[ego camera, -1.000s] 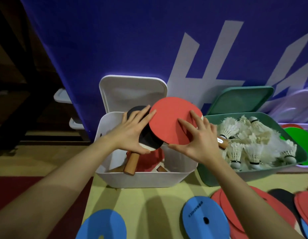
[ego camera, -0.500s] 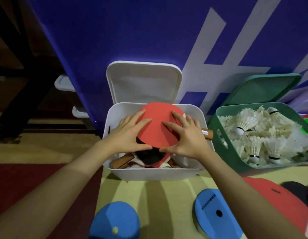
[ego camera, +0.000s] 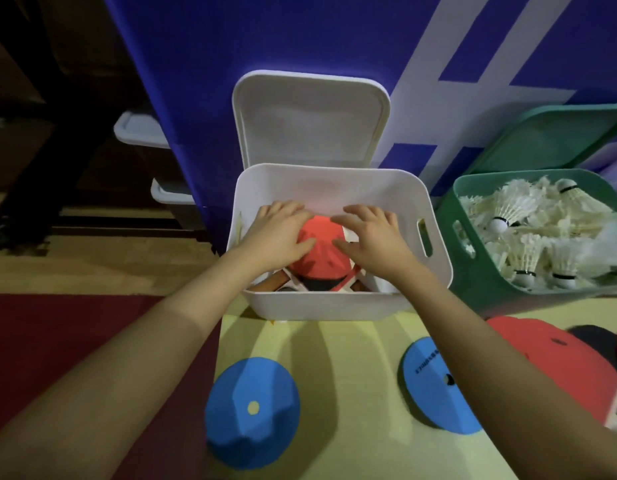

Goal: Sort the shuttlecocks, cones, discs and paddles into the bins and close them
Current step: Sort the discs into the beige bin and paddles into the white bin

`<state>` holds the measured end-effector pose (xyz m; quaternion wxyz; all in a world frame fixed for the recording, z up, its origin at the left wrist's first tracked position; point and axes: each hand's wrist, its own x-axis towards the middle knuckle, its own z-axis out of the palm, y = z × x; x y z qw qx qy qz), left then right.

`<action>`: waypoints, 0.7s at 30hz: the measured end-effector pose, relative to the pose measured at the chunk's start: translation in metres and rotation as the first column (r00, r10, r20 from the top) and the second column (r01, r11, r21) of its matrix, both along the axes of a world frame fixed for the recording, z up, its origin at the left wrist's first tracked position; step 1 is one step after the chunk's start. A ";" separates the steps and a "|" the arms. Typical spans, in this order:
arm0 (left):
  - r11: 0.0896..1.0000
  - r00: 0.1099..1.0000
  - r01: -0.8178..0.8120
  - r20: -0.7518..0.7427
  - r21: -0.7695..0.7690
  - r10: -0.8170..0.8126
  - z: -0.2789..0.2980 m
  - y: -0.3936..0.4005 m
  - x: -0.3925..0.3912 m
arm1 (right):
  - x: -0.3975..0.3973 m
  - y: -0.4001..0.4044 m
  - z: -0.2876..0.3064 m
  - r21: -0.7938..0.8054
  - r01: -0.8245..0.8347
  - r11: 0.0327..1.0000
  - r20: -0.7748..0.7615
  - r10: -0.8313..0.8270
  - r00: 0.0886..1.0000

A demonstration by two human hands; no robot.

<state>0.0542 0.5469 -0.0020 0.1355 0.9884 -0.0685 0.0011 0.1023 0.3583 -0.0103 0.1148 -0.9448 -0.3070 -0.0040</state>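
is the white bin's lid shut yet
No, the white bin's lid stands upright behind the white bin while both hands press a red paddle down inside it.

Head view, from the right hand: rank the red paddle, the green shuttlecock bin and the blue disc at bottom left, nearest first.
1. Red paddle: under the right hand, touching it, inside the white bin.
2. Green shuttlecock bin: to the right of the white bin.
3. Blue disc: bottom left, on the yellow floor.

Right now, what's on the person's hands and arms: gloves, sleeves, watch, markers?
Nothing visible. Left hand and right hand are bare: no gloves, no rings that show. Both forearms are bare up to the frame edge, with no sleeves, watch, bands, cables or markers. Upper arms are out of view.
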 end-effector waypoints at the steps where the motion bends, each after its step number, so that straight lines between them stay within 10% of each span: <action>1: 1.000 0.999 0.013 0.036 -0.011 -0.013 0.004 -0.001 -0.008 | -0.010 0.001 0.003 0.055 0.002 0.999 0.037 -0.004 0.999; 15: 0.998 0.943 0.058 0.328 -0.003 -0.053 -0.026 0.024 -0.167 | -0.171 0.008 -0.046 0.409 -0.018 0.912 0.340 -0.134 0.931; 21: 0.998 0.973 -0.064 0.225 0.018 0.058 -0.081 0.014 -0.212 | -0.202 0.007 -0.100 0.116 0.022 0.993 -0.056 -0.016 0.998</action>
